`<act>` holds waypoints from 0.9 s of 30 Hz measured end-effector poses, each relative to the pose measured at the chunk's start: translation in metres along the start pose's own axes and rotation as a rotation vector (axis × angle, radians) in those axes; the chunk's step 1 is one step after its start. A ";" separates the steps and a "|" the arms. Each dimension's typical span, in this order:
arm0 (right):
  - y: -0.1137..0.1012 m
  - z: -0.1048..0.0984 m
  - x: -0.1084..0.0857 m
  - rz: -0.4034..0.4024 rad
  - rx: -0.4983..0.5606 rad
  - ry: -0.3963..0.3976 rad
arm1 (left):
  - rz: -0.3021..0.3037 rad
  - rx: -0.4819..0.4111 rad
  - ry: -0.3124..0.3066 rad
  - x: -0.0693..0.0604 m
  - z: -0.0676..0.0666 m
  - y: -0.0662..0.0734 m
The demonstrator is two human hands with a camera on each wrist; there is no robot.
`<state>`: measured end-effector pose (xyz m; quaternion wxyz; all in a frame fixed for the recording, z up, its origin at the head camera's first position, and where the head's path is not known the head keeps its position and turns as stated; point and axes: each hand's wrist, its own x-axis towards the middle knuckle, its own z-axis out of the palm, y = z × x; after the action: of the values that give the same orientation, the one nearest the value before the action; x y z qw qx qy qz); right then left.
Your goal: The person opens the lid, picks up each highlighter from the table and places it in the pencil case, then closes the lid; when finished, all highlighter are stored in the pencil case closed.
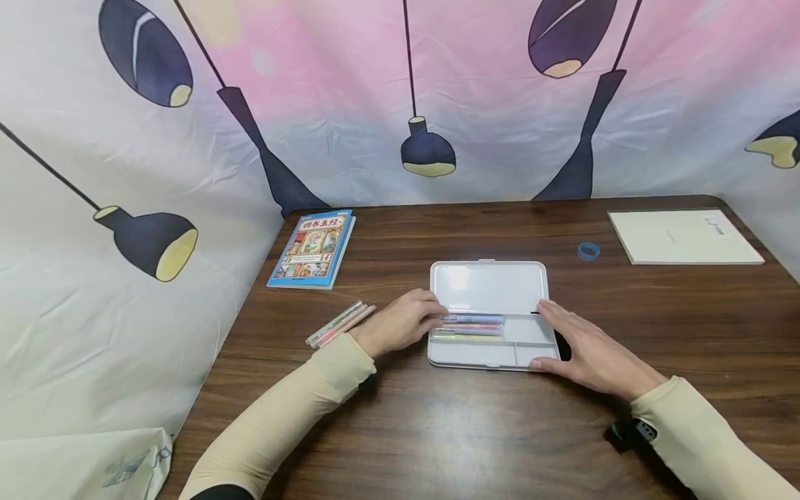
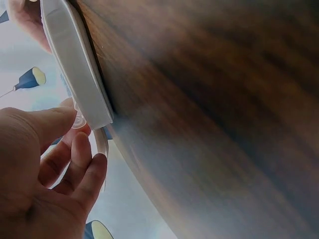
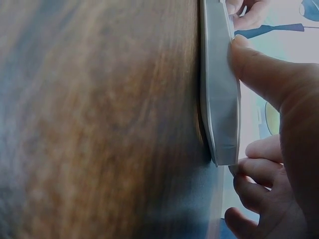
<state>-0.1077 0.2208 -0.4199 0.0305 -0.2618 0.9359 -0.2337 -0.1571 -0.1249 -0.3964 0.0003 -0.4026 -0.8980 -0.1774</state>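
A white pencil case (image 1: 487,285) lies on the table with its lid folded back. Several coloured pens (image 1: 471,330) lie side by side in its long rear compartment. My left hand (image 1: 403,323) is at the left end of this row; its thumb and fingertips pinch the clear round end of a pen (image 2: 79,121) at the case's edge. The rest of that pen is hidden. My right hand (image 1: 587,347) rests against the case's right side, thumb at the front corner and fingers at the rear by the hinge. In the right wrist view the thumb lies straight along the rim.
Several more pens (image 1: 340,324) lie left of the case, by the left wrist. A blue-covered book (image 1: 312,251) is at the back left. A blue tape ring (image 1: 588,251) and a cream-coloured pad (image 1: 684,237) lie at the back right. A printed cloth (image 1: 350,153) hangs behind the table.
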 end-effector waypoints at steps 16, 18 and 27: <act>0.001 0.001 0.000 -0.006 -0.004 0.018 | -0.033 -0.009 -0.025 0.000 -0.003 0.001; 0.000 0.001 0.000 -0.008 -0.005 0.021 | -0.041 -0.010 -0.029 0.000 -0.003 0.001; 0.000 -0.001 -0.001 -0.009 0.002 0.013 | -0.077 -0.022 -0.031 -0.002 -0.007 0.004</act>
<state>-0.1068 0.2212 -0.4192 0.0238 -0.2643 0.9347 -0.2364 -0.1545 -0.1261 -0.3889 -0.0251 -0.3703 -0.9108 -0.1810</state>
